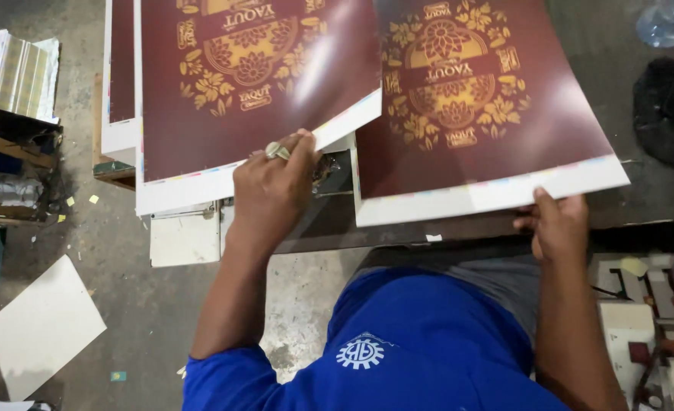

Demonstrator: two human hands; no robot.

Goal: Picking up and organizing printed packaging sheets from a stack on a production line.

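The maroon printed sheet (pixel 466 106) runs past the top edge, so its far end is unseen. Left of it, a second sheet (pixel 245 84) is likewise cut off above, and it covers most of the stack (pixel 120 76) beneath. The right hand (pixel 556 227) hides its fingertips under the first sheet's white margin. A clear bottle (pixel 668 19), right of that sheet, is cropped by the corner.

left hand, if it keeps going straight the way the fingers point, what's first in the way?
Likely the left sheet: the left hand already grips its white bottom edge, fingers pointing up and away over it. Past that edge lies only the maroon printed face. Depth is hard to judge.
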